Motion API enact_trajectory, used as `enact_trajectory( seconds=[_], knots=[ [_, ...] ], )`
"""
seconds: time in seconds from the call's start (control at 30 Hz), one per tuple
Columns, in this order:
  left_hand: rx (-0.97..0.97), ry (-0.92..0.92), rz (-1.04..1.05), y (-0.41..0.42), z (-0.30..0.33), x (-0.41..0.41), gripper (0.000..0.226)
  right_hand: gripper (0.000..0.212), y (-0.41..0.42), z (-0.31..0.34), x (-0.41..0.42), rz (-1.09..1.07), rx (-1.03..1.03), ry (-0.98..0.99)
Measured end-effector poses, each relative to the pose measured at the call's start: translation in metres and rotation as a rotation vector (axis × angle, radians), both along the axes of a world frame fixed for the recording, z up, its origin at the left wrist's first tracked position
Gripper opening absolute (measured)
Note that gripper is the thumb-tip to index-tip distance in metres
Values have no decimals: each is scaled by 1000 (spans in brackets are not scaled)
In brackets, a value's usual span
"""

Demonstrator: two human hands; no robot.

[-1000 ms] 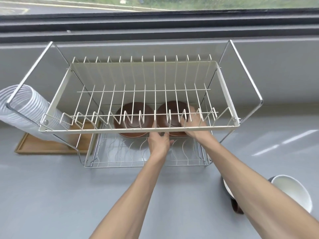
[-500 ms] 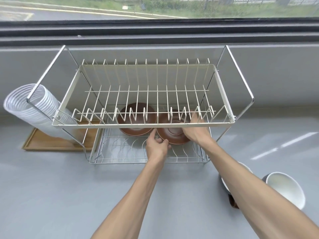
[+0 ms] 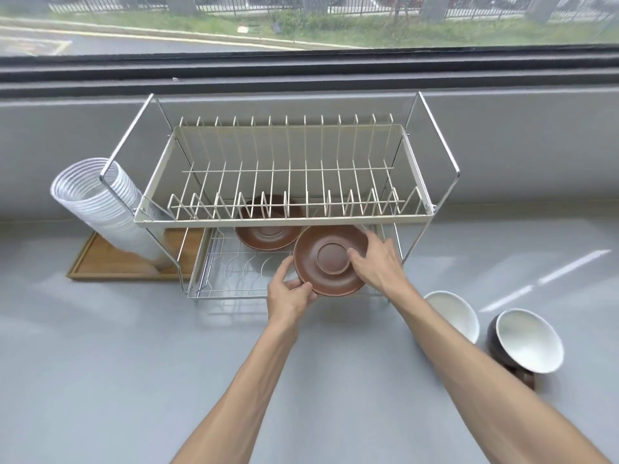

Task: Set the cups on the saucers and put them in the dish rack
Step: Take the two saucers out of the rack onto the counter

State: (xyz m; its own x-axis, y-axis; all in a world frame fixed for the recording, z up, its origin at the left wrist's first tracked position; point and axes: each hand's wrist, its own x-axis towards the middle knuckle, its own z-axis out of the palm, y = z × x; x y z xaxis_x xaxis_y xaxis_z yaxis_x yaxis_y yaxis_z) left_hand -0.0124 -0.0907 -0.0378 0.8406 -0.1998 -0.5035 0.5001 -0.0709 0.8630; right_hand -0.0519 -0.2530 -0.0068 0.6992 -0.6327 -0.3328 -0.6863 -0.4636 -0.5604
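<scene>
Nearest, on the grey surface at the right, sit two white-lined dark brown cups, tipped toward the camera. Beyond them the left hand pinches the near rim of a round brown ceramic saucer, while the right hand grips its right edge, tilting it over the lower chrome tier of the two-tier wire dish rack. A second brown saucer leans deeper inside that tier.

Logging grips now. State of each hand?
Left hand: closed on the brown saucer's near edge.
Right hand: gripping the same saucer's right side.
</scene>
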Motion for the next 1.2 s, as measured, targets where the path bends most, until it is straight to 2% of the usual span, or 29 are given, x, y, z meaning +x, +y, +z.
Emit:
enact_trajectory(
  seconds=[0.37, 0.7, 1.1, 1.2],
  knots=[
    [-53, 9, -102, 47, 32, -64, 65, 63, 41, 4, -86, -100, 119, -33],
    [-8, 62, -176, 67, 26, -118, 54, 63, 68, -2, -167, -235, 227, -143],
    [60, 198, -331, 53, 5, -197, 38, 54, 82, -34, -276, -493, 300, -142],
    [77, 216, -392, 40, 2, -211, 37, 59, 78, -41, -302, -559, 316, -151]
  ],
)
